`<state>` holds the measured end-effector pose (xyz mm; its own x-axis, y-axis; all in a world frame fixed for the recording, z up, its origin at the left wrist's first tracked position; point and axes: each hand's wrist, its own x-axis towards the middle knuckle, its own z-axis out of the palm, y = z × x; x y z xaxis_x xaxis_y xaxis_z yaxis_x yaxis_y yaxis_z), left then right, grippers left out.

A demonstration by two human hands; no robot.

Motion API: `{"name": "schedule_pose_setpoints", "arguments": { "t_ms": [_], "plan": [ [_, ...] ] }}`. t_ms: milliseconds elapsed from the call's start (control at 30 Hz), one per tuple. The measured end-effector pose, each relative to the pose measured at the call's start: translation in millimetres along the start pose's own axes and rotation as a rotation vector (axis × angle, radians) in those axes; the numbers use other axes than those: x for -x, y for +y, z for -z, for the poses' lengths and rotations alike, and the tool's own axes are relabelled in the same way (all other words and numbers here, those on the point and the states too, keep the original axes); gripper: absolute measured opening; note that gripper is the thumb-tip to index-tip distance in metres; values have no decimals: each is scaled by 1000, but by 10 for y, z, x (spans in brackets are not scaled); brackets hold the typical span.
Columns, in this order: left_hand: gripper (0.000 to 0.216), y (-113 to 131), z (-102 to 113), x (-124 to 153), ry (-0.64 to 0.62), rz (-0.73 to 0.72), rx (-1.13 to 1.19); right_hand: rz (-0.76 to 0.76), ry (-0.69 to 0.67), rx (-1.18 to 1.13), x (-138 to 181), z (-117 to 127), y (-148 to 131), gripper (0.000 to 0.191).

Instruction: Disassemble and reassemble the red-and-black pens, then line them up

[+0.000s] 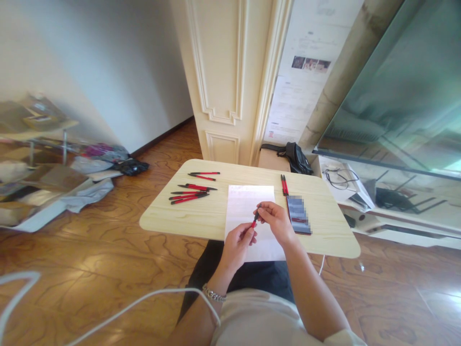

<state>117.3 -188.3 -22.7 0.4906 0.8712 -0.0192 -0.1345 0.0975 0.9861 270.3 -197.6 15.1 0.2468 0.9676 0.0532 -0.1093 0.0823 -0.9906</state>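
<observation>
While both hands (238, 244) (275, 218) grip it, the red-and-black pen (256, 217) slants between them.

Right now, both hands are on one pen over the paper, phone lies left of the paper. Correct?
No: in the head view the phone lies right of the paper. The rest holds: left hand and right hand on one pen over it.

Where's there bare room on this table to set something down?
The roomiest patch of the table is right of the smartphone, out to the rounded right edge. Another lies at the near left, between the scattered red-and-black pens, the white paper and the near edge. It's crowded mid-table, where the left hand and right hand hold a pen over the paper.
</observation>
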Motion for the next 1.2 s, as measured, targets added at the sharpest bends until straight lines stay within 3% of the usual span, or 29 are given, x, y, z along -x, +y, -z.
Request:
{"name": "schedule_pose_setpoints", "arguments": {
  "t_ms": [200, 333, 700, 833, 933, 1200],
  "plan": [
    [38, 78, 3, 26, -90, 127, 182, -29, -54, -53, 34, -5, -33, 24],
    [34, 71, -12, 47, -84, 137, 239, -38, -46, -93, 50, -23, 31, 25],
    [28, -15, -94, 42, 173, 55, 75, -4, 121, 108, 91, -185, 184, 28],
    [27, -63, -89, 33, 268, 26, 52, 18, 264, 205, 108, -252, 271, 27],
    [28, -73, -64, 26, 213, 68, 92, 36, 287, 224, 108, -255, 281, 28],
    [38, 13, -44, 2, 35, 167, 219, -90, 105, -110, 80, -136, 49, 37]
  ]
}}
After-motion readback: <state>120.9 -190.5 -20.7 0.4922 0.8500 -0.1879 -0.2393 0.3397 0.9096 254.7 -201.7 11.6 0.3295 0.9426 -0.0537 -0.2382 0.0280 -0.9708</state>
